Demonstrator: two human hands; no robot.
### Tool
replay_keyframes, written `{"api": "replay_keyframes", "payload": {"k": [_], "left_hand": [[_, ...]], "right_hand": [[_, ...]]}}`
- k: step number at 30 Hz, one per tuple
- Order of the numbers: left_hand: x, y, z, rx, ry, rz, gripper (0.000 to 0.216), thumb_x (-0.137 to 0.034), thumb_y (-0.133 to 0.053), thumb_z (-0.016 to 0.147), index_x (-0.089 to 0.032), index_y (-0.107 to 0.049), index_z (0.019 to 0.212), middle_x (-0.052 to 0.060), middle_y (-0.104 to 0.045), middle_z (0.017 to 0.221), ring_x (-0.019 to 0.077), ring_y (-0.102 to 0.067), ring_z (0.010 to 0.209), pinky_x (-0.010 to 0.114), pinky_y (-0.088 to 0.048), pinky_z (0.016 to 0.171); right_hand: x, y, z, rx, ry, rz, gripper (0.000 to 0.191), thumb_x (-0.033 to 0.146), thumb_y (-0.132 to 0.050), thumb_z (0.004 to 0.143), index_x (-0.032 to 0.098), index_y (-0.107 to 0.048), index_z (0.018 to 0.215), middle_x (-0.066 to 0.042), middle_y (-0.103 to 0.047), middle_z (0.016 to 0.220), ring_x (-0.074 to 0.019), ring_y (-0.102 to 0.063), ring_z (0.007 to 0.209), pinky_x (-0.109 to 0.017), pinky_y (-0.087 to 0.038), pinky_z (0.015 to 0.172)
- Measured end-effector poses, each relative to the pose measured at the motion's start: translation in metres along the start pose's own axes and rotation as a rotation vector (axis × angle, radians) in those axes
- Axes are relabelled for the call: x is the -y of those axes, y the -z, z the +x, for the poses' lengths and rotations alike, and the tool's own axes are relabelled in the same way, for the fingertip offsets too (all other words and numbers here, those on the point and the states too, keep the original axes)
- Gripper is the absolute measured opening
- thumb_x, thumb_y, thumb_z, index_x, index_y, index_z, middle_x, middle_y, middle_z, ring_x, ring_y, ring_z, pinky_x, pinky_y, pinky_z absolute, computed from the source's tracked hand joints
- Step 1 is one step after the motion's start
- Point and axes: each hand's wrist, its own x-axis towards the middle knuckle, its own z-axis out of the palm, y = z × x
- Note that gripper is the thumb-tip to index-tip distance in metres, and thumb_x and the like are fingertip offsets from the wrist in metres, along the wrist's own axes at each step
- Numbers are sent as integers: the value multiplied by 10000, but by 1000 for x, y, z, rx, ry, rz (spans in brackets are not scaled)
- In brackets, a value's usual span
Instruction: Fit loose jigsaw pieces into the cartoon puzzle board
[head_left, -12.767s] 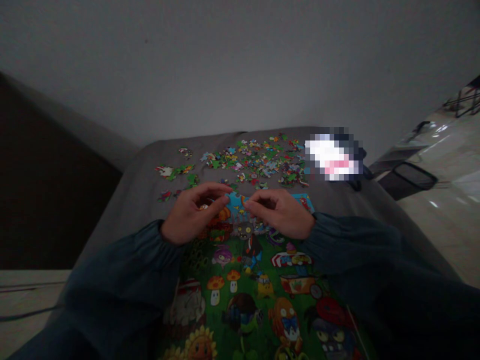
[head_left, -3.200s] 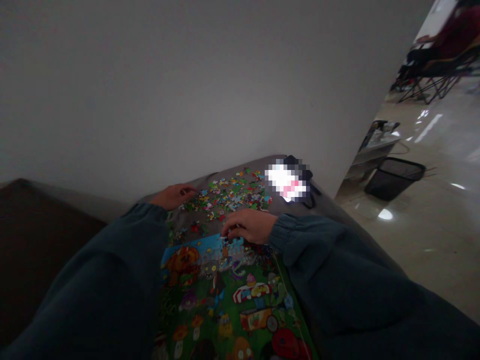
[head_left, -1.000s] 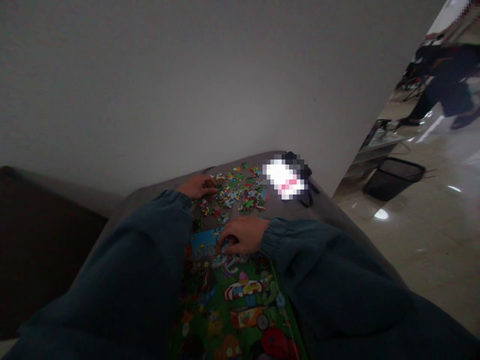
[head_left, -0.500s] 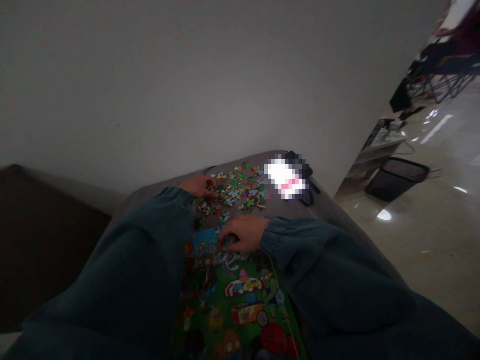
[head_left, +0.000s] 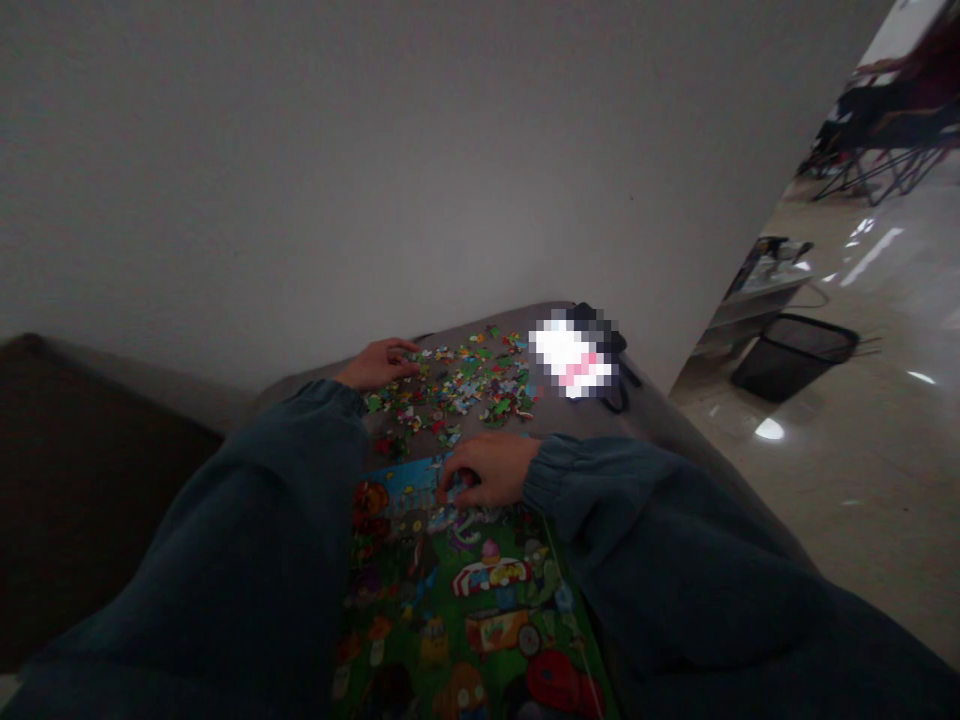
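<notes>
A colourful cartoon jigsaw puzzle (head_left: 472,600), mostly put together, lies on a grey cushioned surface (head_left: 675,440) before me. Beyond it is a scatter of several loose puzzle pieces (head_left: 465,385). My left hand (head_left: 375,362) reaches to the far left edge of that scatter, fingers curled down onto the pieces; what it holds, if anything, is too small to see. My right hand (head_left: 486,468) rests on the top edge of the assembled puzzle, fingers bent and pressed on the blue strip. Both arms wear dark teal sleeves.
A blurred white and pink item (head_left: 574,360) with a dark strap lies at the far right of the cushion. A pale wall stands behind. At right, a shiny floor holds a black mesh bin (head_left: 795,355) and folding chairs (head_left: 885,130). Dark upholstery (head_left: 90,480) rises at left.
My left hand has slid a little left and back along the edge of the loose pieces. My right hand has stayed on the puzzle's top edge. The view shifted slightly.
</notes>
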Motion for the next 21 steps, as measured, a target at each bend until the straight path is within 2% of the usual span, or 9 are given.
{"api": "replay_keyframes", "payload": {"k": [4,7,9,12,15,18,21], "left_hand": [[-22,-2,-11,-4,-4,-348,302,-230,-718,757,-197,-597,1031,-6,-601,746,104,-577,648,212,-480,617],[-37,-4,-15,-10,-9,-488,114,-257,-601,831,-184,-559,907,0,-546,712,90,-549,628,180,-475,581],[-41,-7,-14,-7,3,-497,142,-307,-536,859,-175,-528,807,0,-494,667,87,-508,581,168,-438,515],[-38,-15,-10,-14,33,-410,284,-401,-496,878,-183,-479,696,-34,-373,574,77,-363,462,168,-304,401],[-32,-25,-4,-36,58,-225,318,-451,-563,853,-183,-532,683,-63,-301,512,76,-240,416,197,-186,381],[-27,-32,1,-32,42,28,263,-413,-709,756,-157,-657,727,-27,-462,537,94,-361,489,217,-250,454],[-26,-28,4,2,8,269,267,-412,-747,708,-155,-731,781,27,-639,699,162,-527,693,243,-353,596]], "right_hand": [[-2,-1,2,9,6,6,323,311,-693,825,224,-729,1134,-20,-683,893,-150,-575,779,-251,-360,635],[-1,-1,2,12,4,11,326,294,-685,827,212,-727,1139,-19,-678,880,-144,-568,771,-244,-353,635],[-1,-1,1,10,-2,15,325,288,-684,826,213,-727,1139,-17,-672,874,-143,-565,767,-243,-351,636],[0,-1,1,8,-6,12,323,289,-685,827,218,-728,1139,-15,-669,869,-143,-561,762,-244,-350,636],[0,0,0,9,-1,9,319,289,-686,829,227,-730,1138,-15,-671,876,-141,-561,757,-245,-351,645],[0,0,0,12,-5,2,323,293,-686,828,226,-730,1140,-17,-676,884,-143,-563,753,-247,-349,641],[0,0,1,11,-11,3,321,295,-684,825,230,-733,1136,-17,-681,893,-144,-567,753,-247,-350,637]]}}
